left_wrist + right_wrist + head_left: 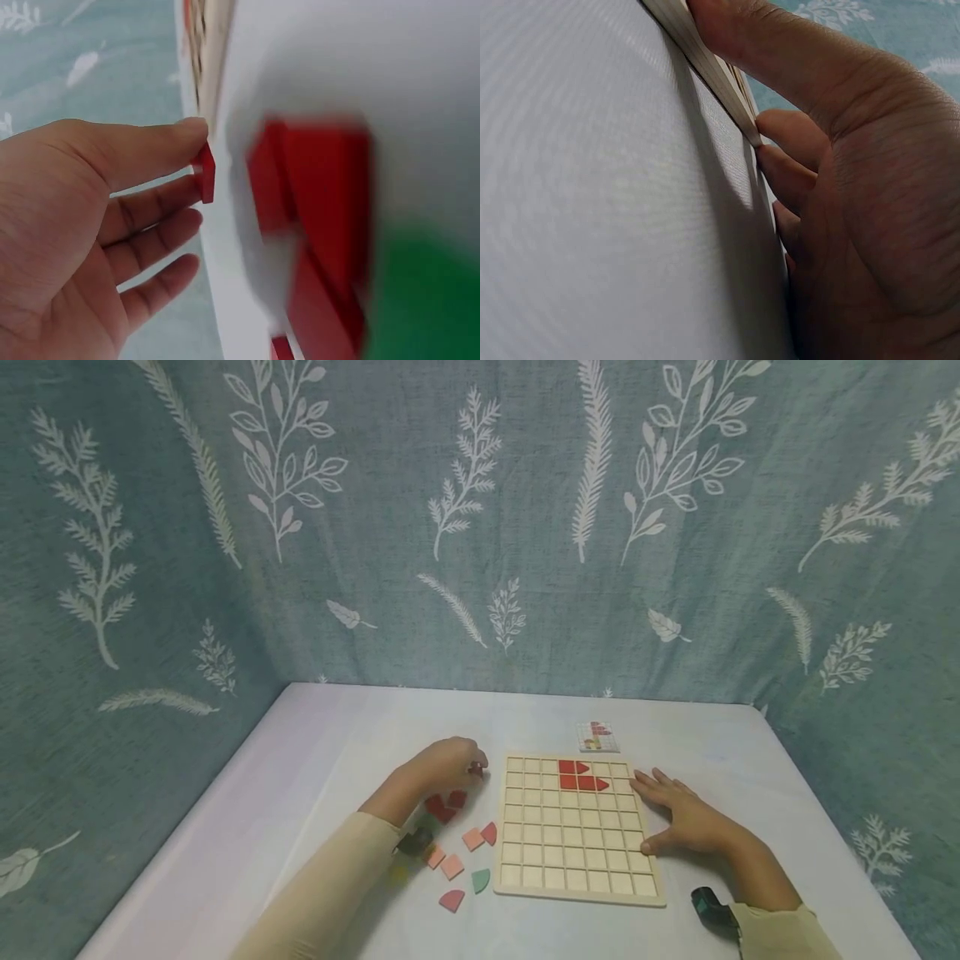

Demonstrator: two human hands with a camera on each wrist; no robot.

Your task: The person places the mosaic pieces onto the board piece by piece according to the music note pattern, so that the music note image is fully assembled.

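Between thumb and index finger, my left hand [441,763] pinches a small red tile [208,178], held above the table left of the board. The wooden grid board [573,899] lies flat with two rows of red tiles [577,782] near its top, each row ending in a triangle pointing right. Along the board's right edge rests my right hand [686,817], fingers spread, the thumb on the rim and fingertips at the side. In the right wrist view the fingers touch the board's wooden edge [712,71]. Loose red tiles [441,810] lie below my left hand.
More loose pieces lie left of the board: pink squares [452,867], pink-red quarter circles [452,901] and a green quarter circle [481,881]. Behind the board sits a small pattern card [597,737]. A leaf-printed curtain [480,527] surrounds the white table [345,727].
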